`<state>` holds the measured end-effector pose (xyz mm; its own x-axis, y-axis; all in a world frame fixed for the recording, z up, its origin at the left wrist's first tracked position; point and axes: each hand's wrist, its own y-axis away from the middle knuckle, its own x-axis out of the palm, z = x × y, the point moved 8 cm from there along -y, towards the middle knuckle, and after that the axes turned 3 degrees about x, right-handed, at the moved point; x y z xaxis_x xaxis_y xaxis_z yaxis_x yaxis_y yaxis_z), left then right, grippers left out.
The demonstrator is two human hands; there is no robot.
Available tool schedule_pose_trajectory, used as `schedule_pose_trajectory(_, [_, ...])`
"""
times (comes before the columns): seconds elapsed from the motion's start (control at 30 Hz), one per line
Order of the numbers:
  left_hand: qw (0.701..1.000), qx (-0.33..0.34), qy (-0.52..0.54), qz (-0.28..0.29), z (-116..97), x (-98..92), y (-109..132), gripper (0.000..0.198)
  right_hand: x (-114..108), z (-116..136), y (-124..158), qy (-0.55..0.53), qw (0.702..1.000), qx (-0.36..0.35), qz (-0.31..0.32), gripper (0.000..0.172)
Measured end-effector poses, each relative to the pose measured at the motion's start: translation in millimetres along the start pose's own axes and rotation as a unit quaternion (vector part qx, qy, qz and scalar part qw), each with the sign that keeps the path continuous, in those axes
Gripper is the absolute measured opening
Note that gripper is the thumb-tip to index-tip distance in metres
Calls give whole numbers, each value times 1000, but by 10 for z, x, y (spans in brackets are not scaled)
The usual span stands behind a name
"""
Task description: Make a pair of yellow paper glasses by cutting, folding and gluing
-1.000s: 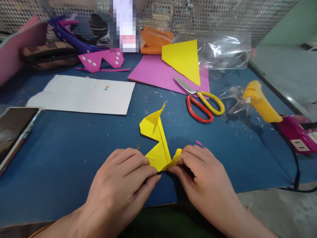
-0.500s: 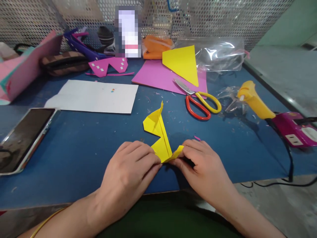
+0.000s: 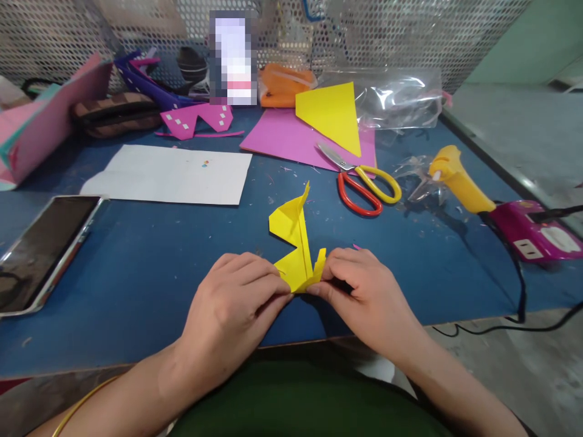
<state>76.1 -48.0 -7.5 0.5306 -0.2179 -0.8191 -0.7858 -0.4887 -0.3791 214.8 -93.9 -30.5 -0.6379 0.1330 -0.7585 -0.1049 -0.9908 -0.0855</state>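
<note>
A folded yellow paper piece with a notch in its left side stands near the front of the blue table. My left hand pinches its lower left corner between thumb and fingers. On the other side, my right hand has its thumb and fingers closed on the narrow strip at the lower right, which points upward. The fingertips of both hands are close together at the bottom edge of the paper. Scissors with one red and one yellow handle lie beyond my right hand.
Behind lie a pink sheet, a yellow sheet, a white sheet and a pink paper mask. A phone is at left; a yellow glue gun and a purple socket block are at right.
The yellow piece has turned slightly, its top tip shifting right. The strip at my right hand now points more steeply upward. The whole view has shifted slightly.
</note>
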Motion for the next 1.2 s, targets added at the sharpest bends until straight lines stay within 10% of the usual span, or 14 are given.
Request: schedule_pose_trajectory(1.2, [996,-83,-12,-1,27,83,-62,24,21,15,35,35,999,0,-25,22])
